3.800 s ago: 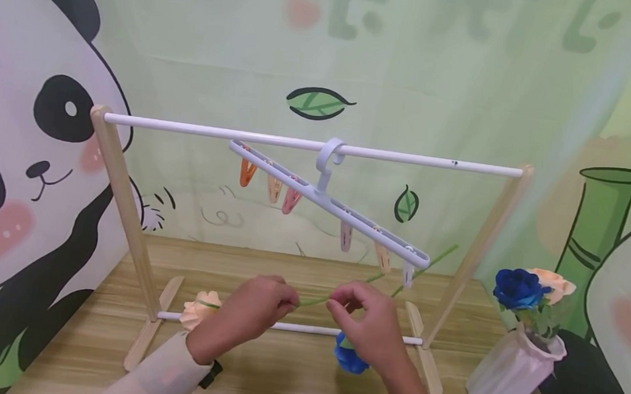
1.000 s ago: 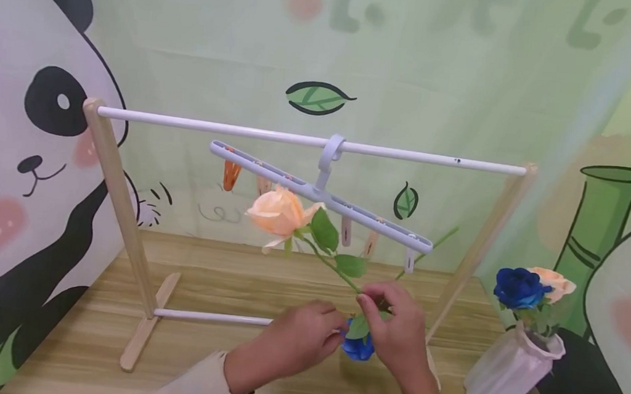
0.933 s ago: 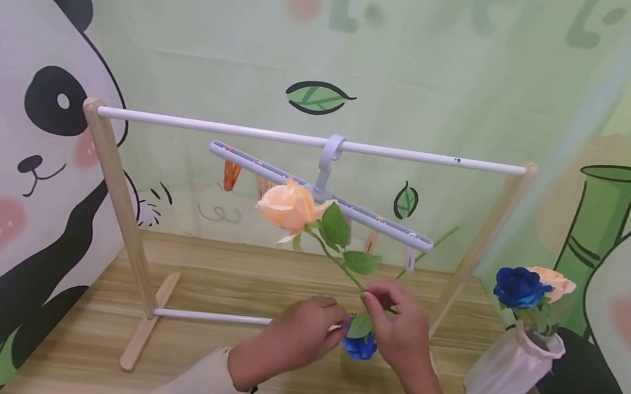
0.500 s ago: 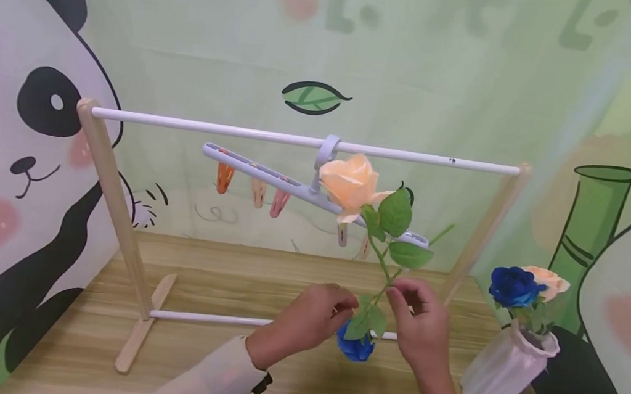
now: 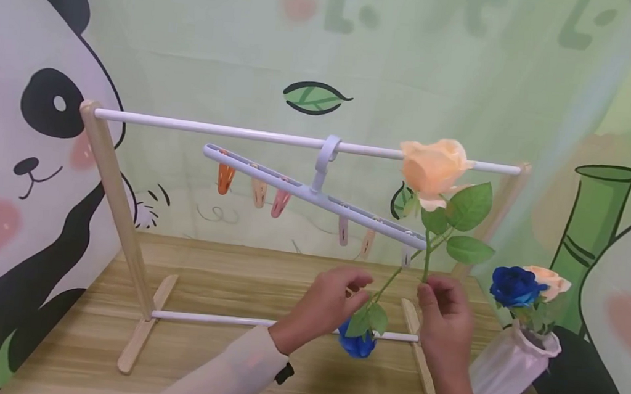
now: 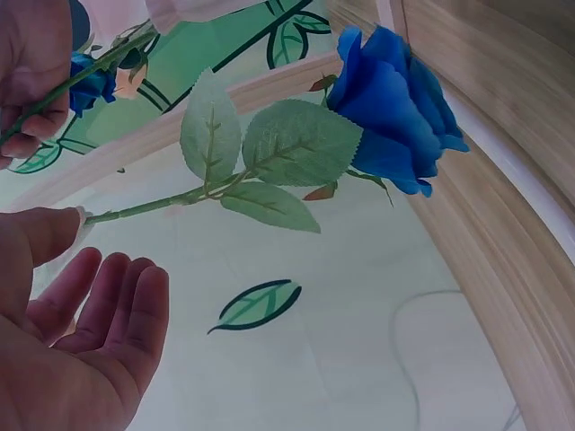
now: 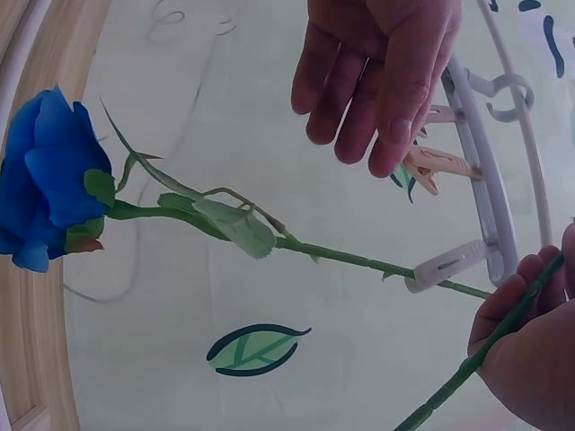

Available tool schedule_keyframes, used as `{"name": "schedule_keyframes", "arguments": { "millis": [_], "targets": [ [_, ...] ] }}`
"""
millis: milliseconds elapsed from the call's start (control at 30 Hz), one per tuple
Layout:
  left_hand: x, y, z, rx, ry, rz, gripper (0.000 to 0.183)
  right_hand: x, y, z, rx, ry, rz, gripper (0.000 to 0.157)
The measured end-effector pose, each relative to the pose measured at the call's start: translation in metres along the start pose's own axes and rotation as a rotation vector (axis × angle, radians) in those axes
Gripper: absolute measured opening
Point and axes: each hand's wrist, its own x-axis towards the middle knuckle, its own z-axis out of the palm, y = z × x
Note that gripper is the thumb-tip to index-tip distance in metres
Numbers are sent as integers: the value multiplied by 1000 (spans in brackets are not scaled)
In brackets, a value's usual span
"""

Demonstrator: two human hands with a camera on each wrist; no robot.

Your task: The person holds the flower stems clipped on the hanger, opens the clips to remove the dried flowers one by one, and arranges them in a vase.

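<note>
My right hand (image 5: 447, 325) pinches the green stem of a peach rose (image 5: 434, 169), held bloom up in front of the hanger's right end. A blue rose (image 5: 357, 339) hangs bloom down, its stem caught in the rightmost clip (image 7: 445, 267) of a lavender clip hanger (image 5: 316, 191). That hanger tilts down to the right. Beside the blue rose's stem is my left hand (image 5: 329, 306), fingers loosely bent and holding nothing. Several other clips, such as an orange clip (image 5: 225, 179), hang without flowers.
The hanger hooks over the white upper rod (image 5: 215, 129) of a wooden rack, with a lower rod (image 5: 211, 319) near the tabletop. A white vase (image 5: 513, 367) holding blue and peach roses stands at the right. Behind is a panda-printed backdrop (image 5: 222, 41).
Earlier the peach rose's bloom was low at the left with both hands on its stem. It has swung upright and moved right in my right hand; my left hand is off it.
</note>
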Motion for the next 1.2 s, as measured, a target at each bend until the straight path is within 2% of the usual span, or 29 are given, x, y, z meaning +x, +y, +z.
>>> {"name": "schedule_keyframes", "arguments": {
  "millis": [167, 300, 400, 600, 733, 900, 1200],
  "targets": [
    [13, 5, 10, -27, -1, -14, 32, 4, -5, -9, 81, 28, -24, 19],
    [19, 9, 17, 10, 5, 16, 35, 9, -6, -18, 13, 74, -53, 11],
    [23, 10, 21, 36, 23, 26, 35, 12, -6, -24, -39, 123, -17, 12],
    [28, 11, 28, 36, 47, -2, 33, 19, -8, -40, -107, 218, 67, 20],
    [33, 12, 33, 41, 70, -25, 32, 25, -8, -52, -150, 281, 74, 18],
    [38, 10, 38, 12, 73, -59, 31, 32, -7, -65, -160, 361, 71, 23],
    [41, 10, 41, -63, 63, -65, 23, 43, -11, -83, -9, 448, 43, 21]
  ]
}}
